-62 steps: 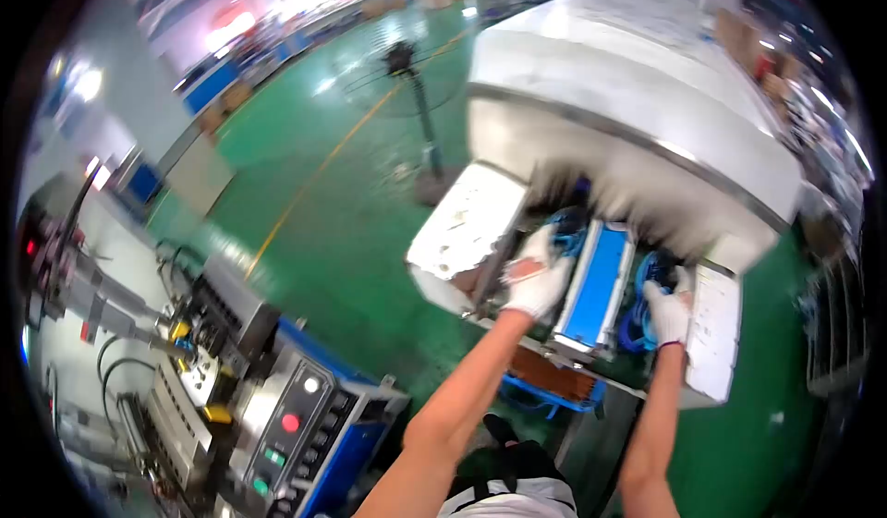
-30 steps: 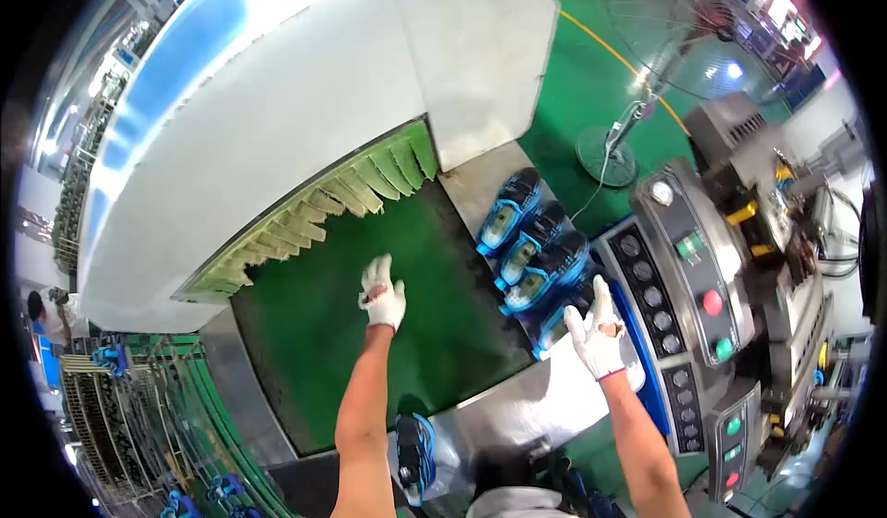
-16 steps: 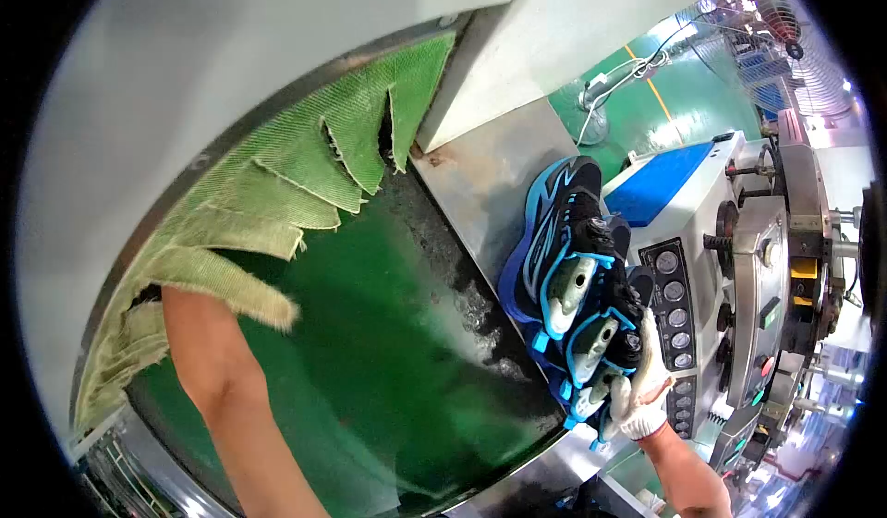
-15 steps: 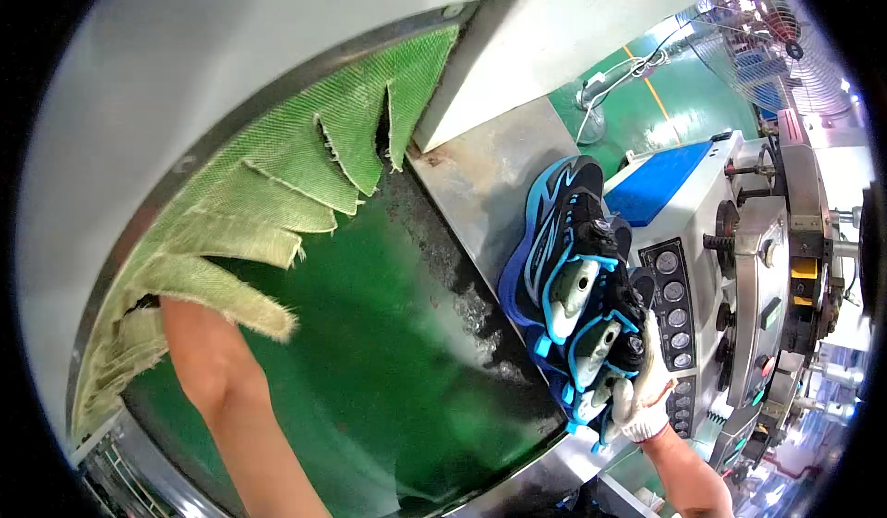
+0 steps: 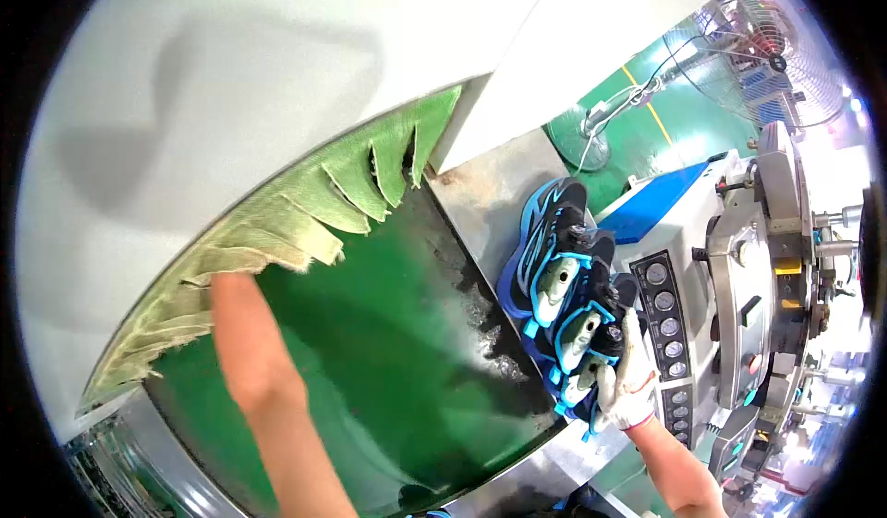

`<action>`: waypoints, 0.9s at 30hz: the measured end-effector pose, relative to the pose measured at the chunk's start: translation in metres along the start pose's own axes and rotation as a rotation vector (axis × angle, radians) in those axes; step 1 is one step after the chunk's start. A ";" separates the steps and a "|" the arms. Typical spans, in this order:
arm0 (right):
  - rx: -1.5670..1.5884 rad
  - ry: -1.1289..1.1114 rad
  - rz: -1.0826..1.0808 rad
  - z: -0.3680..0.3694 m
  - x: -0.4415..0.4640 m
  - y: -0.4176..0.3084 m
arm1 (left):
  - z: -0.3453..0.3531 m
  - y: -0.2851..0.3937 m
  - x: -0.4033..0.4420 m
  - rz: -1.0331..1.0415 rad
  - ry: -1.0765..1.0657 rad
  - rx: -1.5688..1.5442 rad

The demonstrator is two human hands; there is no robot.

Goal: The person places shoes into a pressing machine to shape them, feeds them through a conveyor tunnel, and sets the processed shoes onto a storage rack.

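Note:
My left forearm reaches up through the slit green curtain of a white machine, and the strips hide my left hand. On the right, my right hand, in a white knitted glove, is closed on the nearest running shoe, fingers along its outer side and thumb near its opening. Beside it stand more black-and-blue running shoes in a tight row on a metal ledge. Grey shoe lasts fill their openings, edged by bright blue collars.
Below the curtain runs a green surface with a dark, worn edge. The metal ledge borders it. Right of the shoes is a machine with a gauge panel and a blue top plate. A standing fan is at the upper right.
My view has tilted up, so more of the white housing shows and the curtain sits lower. My left arm stays through the strips; my right hand stays on the shoe.

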State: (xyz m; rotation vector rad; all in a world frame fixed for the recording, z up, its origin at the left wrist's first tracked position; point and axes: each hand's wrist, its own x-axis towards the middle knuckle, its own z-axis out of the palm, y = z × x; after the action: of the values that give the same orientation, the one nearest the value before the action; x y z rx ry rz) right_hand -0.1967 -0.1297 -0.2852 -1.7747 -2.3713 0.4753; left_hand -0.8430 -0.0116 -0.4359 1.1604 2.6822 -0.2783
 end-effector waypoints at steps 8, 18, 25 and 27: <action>0.099 0.087 0.017 0.005 -0.008 0.005 | 0.034 0.042 -0.242 0.132 0.445 -0.608; 0.232 -0.242 -0.397 -0.095 -0.057 -0.016 | -0.084 0.053 -0.537 0.421 -0.389 -0.731; 0.413 -0.561 -0.551 -0.171 -0.165 0.002 | -0.146 0.137 -0.621 1.544 -0.059 -0.591; 0.706 -0.452 -0.283 -0.176 -0.188 0.057 | -0.208 0.207 -0.627 1.653 -0.310 -0.428</action>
State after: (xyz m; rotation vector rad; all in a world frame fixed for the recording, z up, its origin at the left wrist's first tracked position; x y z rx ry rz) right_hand -0.0369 -0.2652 -0.1249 -1.0743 -2.2129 1.5578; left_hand -0.2948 -0.2560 -0.0908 2.3051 0.7984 0.3429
